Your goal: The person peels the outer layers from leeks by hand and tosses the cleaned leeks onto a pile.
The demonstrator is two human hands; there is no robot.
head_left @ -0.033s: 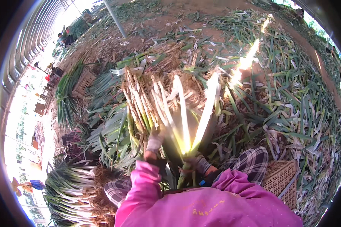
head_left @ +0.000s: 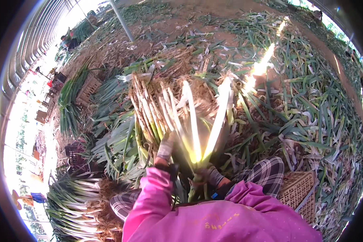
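In the head view, my right hand, in a grey glove, is closed around the lower stems of several green onions. Their bright white shafts fan out away from me. My left hand, also gloved, lies against the stalks just left of that bunch; its fingers are partly hidden and blurred. Beyond it lies a pile of unpeeled green onions with brown, soil-stained skins, roots pointing away. A stack of white-shafted green onions rests on my left, its roots turned toward my knee.
A tan plastic crate stands by my right knee. Another crate sits at the far left beside green tops. Stripped leaves litter the ground on the right. A slanting metal pole rises farther back; a person is at the far left.
My left hand has shifted slightly forward along the stalks. My right hand and its green onions stay nearly in place.
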